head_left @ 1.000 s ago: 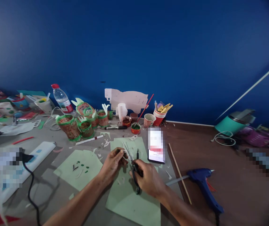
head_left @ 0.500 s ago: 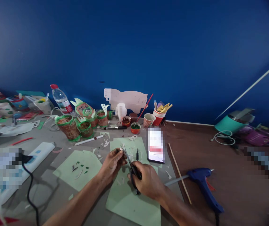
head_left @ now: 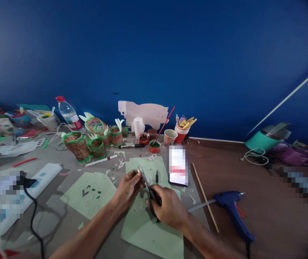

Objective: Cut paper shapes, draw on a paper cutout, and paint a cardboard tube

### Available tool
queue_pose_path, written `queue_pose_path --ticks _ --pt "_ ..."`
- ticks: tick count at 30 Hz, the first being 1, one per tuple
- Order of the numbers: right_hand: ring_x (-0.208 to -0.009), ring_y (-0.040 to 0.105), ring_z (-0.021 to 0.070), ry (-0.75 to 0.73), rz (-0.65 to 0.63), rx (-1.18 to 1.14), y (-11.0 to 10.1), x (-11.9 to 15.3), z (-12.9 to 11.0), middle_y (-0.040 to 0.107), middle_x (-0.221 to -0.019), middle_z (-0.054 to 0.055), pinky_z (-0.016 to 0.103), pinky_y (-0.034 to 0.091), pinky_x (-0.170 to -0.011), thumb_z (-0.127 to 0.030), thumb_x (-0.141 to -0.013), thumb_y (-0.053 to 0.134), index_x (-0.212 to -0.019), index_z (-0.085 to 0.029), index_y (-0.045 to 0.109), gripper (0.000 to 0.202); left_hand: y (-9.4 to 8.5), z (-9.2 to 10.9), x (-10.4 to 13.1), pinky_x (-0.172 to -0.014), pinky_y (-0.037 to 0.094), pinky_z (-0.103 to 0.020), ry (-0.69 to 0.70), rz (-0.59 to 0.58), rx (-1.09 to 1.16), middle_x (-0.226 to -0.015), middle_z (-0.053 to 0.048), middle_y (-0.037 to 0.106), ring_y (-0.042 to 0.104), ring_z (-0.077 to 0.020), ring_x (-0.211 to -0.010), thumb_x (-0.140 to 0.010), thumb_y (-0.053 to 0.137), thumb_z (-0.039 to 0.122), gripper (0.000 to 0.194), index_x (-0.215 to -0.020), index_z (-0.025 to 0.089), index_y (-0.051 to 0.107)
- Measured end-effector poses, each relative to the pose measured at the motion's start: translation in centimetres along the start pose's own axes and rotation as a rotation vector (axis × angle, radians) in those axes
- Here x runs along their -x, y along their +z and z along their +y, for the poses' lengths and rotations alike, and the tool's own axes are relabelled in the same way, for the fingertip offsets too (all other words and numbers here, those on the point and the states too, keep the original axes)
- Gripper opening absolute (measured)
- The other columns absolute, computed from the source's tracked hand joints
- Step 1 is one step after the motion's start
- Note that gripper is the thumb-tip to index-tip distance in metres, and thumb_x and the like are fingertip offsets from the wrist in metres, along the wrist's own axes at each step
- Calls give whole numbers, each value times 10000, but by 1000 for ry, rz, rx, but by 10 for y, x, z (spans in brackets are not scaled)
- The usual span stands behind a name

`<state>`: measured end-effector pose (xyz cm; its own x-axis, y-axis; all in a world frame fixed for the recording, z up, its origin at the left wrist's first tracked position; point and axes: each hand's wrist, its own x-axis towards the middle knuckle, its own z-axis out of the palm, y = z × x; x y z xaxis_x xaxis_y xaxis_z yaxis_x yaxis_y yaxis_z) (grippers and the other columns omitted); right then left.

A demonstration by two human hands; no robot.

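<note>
My right hand is wrapped round the handles of black-handled scissors, whose blades point up and to the left. At their tips, my left hand pinches a small white piece, mostly hidden by the fingers; its material cannot be made out. Both hands are above a pale green sheet strewn with white scraps. Just beyond the right hand, a slim dark tool lies on that paper. A second green sheet to the left carries several small dark green bits.
A phone lies beyond my right hand. Rightward are a wooden stick and a blue glue gun. Brown-and-green cups, a paint pot and a bottle line the back. A power strip is at left.
</note>
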<state>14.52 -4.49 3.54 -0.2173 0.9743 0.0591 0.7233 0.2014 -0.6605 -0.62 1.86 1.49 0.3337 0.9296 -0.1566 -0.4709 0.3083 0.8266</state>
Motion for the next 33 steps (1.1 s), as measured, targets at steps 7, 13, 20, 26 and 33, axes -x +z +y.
queue_pose_path --ticks 7,13,20,26,33 --pt "-742 636 205 -12 3 53 1 1 0 689 -771 59 236 361 -629 -234 -791 546 -881 -187 600 115 1 1 1 -536 364 -205 4 -5 11 -510 28 508 456 -88 -503 -691 762 392 312 -631 154 569" --pt "-637 601 169 -3 -11 -22 1 0 0 651 -692 29 218 331 -559 -223 -792 547 -841 -191 574 64 3 3 1 -509 337 -194 -12 -13 30 -539 23 518 447 -78 -500 -687 768 371 307 -630 142 571" --pt "-598 554 152 8 -22 -70 1 0 -1 614 -658 14 211 304 -538 -235 -788 560 -805 -195 563 44 -1 -1 -1 -499 329 -194 -21 -7 18 -533 22 526 443 -73 -484 -687 764 381 316 -627 140 569" --pt "-570 515 137 20 -26 -92 -1 0 -3 587 -634 2 208 289 -529 -223 -783 560 -768 -199 544 33 -3 -3 -2 -498 340 -197 -10 0 12 -526 23 531 455 -78 -481 -697 755 389 315 -638 144 567" --pt "-517 389 105 41 -12 -187 -1 -1 -2 449 -550 -48 200 240 -487 -228 -780 555 -678 -210 450 148 -5 -5 -3 -553 375 -217 -6 -34 5 -571 19 546 480 -87 -525 -701 753 387 311 -661 144 564"
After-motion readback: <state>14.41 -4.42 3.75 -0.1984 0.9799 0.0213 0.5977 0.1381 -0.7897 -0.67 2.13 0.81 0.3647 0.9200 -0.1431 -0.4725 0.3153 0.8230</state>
